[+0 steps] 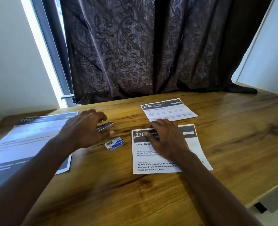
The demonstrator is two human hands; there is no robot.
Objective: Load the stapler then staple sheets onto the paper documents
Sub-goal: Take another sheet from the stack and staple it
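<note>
Bench (pixel 118 193): wood grain, nearest you, carrying everything below.
Left hand (pixel 84 129): your fingers curl over the stapler (pixel 105 125), thumb below it; you are gripping it low over the bench at about 11 o'clock from the bench's middle.
Stapler: dark with a silvery tip, its end pointing toward 2 o'clock out of your fingers; the rest is hidden by your hand.
Staple box (pixel 114 143): small, blue and white, lying flat just beside your left hand at its 4 o'clock, apart from the papers.
Right hand (pixel 166 139): spread flat, palm down, fingers open, pressing the near sheet (pixel 151 167); it holds nothing.
Near sheet: white with a black header, headed "Clean Keyb…", at 1 o'clock from the staple box.
Far sheet (pixel 169 110): numbered 3108, at 12 o'clock of the near sheet, just beyond your right fingertips.
Left sheet (pixel 21 144): numbered 2727, larger, blurred, at 9 o'clock, partly under your left forearm.
Curtain (pixel 151 46): dark, leaf-patterned, hanging at 12 o'clock behind the bench.
</note>
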